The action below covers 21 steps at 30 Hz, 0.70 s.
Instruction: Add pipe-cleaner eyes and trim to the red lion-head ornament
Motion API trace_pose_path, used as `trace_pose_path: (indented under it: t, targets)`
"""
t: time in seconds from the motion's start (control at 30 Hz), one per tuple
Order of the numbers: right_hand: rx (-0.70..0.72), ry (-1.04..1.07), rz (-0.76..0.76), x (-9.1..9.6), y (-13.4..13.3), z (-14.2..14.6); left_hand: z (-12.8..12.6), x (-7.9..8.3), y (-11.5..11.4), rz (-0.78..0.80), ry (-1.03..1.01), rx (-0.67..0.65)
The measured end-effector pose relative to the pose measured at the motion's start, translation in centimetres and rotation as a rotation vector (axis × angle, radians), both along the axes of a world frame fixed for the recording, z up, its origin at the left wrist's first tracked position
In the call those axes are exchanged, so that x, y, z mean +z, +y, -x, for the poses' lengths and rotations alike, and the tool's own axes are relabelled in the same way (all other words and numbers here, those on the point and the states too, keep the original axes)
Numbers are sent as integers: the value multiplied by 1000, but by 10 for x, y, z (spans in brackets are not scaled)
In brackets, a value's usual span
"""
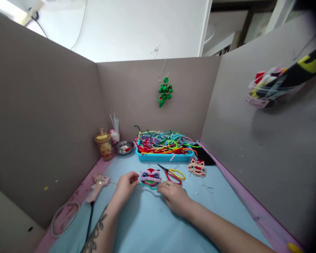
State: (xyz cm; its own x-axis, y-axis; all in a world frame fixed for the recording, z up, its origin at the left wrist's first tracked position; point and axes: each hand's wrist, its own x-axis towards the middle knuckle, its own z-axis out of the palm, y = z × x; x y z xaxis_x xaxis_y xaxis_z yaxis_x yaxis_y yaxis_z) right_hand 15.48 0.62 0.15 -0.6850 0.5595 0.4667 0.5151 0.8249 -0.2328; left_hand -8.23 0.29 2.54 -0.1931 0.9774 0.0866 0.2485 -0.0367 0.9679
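A pink, red and blue fuzzy animal-face figure (150, 176), made of pipe cleaners, lies on the light blue mat in front of me. Just below it, a teal-green pipe cleaner (149, 186) runs between my two hands. My left hand (126, 184) is closed, its fingertips pinched at the left end of the strand. At the right end, my right hand (173, 197) has its fingers closed on the strand, palm down; its fingertips are partly hidden. Scissors (172, 174) with red and yellow handles rest just beyond my right hand.
A blue tray (164, 158) heaped with colourful pipe cleaners stands at the back. A cream-and-red face figure (197, 168) lies right. At left are a pink glue gun (98, 189), a metal bowl (124, 148) and a lidded cup (104, 146). Grey panels (152, 116) enclose the table.
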Motion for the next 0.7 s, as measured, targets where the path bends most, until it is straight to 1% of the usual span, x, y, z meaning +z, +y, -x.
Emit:
trace_pose_path:
  t: [0.07, 0.1, 0.17, 0.27, 0.33, 0.43, 0.53, 0.6, 0.7]
  targets:
    - [-49, -41, 38, 0, 1, 1, 0, -2, 1, -22, 146, 0]
    - [-60, -57, 50, 0, 2, 1, -1, -2, 1, -34, 188, -14]
    - [-66, -69, 45, 0, 6, 1, -4, -1, 1, -63, 184, -55]
    - [-89, -66, 17, -1, 14, 1, -8, 1, 2, -98, 99, -107]
    - [-118, -70, 9, -3, 19, 1, -10, 2, 2, -120, 133, -122]
    - [-127, -81, 23, -6, 24, 3, -8, 0, 5, -169, 353, -159]
    - [-90, -96, 47, -7, 25, 4, -5, -4, 8, -207, 578, -192]
    - [-68, -113, 58, -7, 25, 5, -3, -5, 10, -216, 659, -200]
    - [-54, -141, 65, -6, 24, 5, -1, -7, 13, -222, 702, -206]
